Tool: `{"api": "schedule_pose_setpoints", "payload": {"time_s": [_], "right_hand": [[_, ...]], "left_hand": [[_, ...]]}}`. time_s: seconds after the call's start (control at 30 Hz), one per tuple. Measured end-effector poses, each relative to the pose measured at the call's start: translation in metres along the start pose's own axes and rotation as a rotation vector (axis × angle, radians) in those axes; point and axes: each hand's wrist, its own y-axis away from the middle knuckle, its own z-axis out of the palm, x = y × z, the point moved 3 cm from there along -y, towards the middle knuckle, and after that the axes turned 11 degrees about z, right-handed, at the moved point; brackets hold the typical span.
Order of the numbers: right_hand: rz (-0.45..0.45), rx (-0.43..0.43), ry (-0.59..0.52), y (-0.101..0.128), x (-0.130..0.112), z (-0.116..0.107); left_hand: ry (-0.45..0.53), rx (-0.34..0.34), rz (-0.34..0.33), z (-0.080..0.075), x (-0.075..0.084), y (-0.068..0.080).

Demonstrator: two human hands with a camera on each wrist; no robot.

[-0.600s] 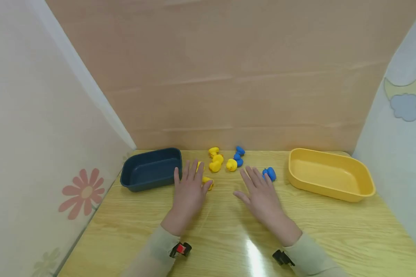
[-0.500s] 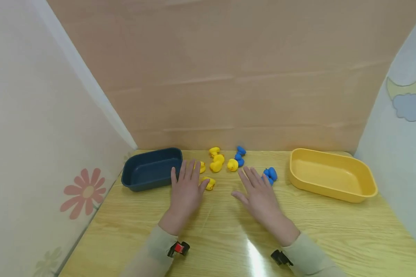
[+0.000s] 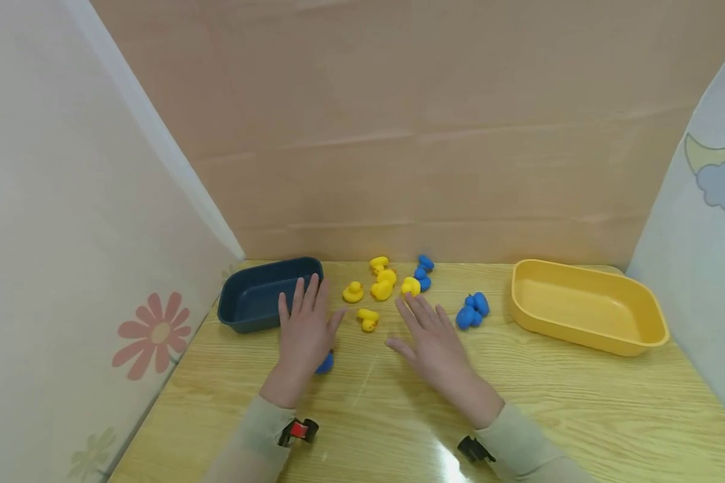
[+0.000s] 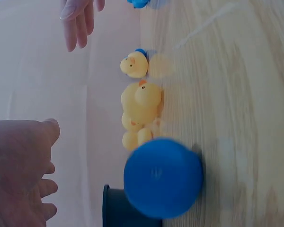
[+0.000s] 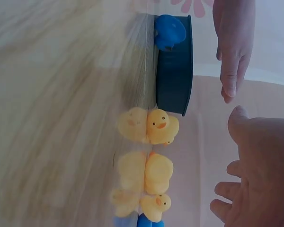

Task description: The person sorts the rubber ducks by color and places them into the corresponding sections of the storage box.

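Clock read off head view, 12 = far edge of the pale wood-grain tabletop (image 3: 586, 396).

Left hand (image 3: 305, 339): grip released, fingers straight, nothing held. It was raised above the tabletop, fingertips overlapping the near right corner of the dark navy rectangular tray with rounded corners (image 3: 248, 324) in head view. Small round-bodied blue toy duck (image 3: 325, 365) sat just beside it at 4 o'clock, partly hidden by the hand. Small yellow toy duck with orange beak (image 3: 368, 320) was near, toward 2 to 3 o'clock.

Right hand (image 3: 431, 345): grip also released, fingers extended, holding nothing, raised clear of the tabletop. Nearest was another yellow duck (image 3: 411, 286) at 11 o'clock, right by the fingertips in head view. Clump of blue ducks (image 3: 472, 310) lay near at 2 o'clock; exact count unclear. Bright yellow rectangular tray (image 3: 586, 302) stood well apart at 3 o'clock.

Remaining ducks were at 12, between the trays: three yellow ducks (image 3: 384, 285) at the left, a blue pair (image 3: 423, 275) at the right.

Both wrists had beige sleeves (image 3: 522, 439) and black wrist units (image 3: 299, 430). Brown creased sheet (image 3: 399, 147) stood behind the tabletop.
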Motion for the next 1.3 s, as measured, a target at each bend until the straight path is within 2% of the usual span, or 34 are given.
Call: {"api": "schedule_pose_setpoints", "payload": {"time_s": [0.23, 0.47, 0.63, 0.9, 1.17, 1.3], "right_hand": [[-0.061, 0.033, -0.091, -0.002, -0.014, 0.006], [-0.073, 0.004, -0.151, -0.005, -0.027, 0.013], [-0.047, -0.077, -0.226, -0.005, -0.031, 0.019], [0.023, -0.24, -0.425, -0.005, -0.034, 0.031], [0.032, -0.337, -0.565, -0.007, -0.043, 0.042], [0.045, -0.373, -0.587, -0.009, -0.046, 0.049]], "left_hand": [[0.014, -0.016, -0.05, -0.005, -0.015, 0.003], [0.042, 0.0, -0.09, -0.012, -0.028, 0.008], [0.069, -0.006, -0.124, -0.013, -0.038, 0.01], [0.091, 0.009, -0.15, -0.013, -0.054, 0.015], [0.123, 0.042, -0.179, -0.013, -0.073, 0.018], [0.144, 0.082, -0.186, -0.015, -0.082, 0.019]]}}
